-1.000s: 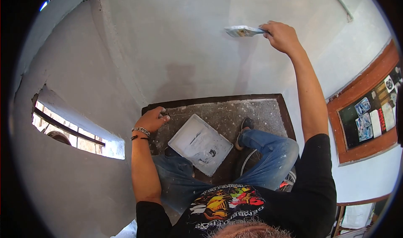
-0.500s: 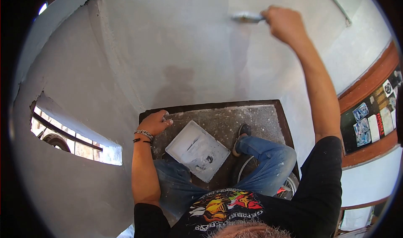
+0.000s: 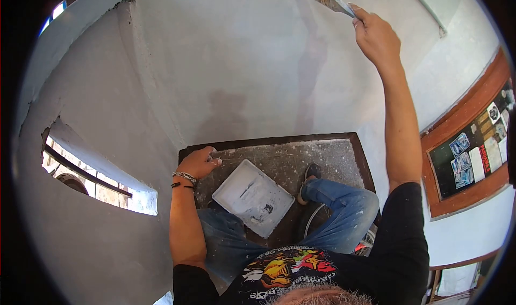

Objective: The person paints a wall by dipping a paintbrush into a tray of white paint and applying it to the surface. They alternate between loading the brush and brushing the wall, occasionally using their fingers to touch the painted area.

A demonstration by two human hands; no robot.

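Below us we see a dark grey floor [image 3: 336, 157], speckled with white spots that crowd most thickly toward its right side. A dark border [image 3: 279, 140] edges it along the wall. Near its middle we have a squarish pale tray [image 3: 231, 191], set at a slant, its inside coated whitish with dark patches. Our dark shoe [image 3: 312, 171] rests to the tray's right.

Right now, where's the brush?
In the head view, the brush is at the top edge, right of centre, handle in the right hand, in front of the wall and well above the tray in the picture.
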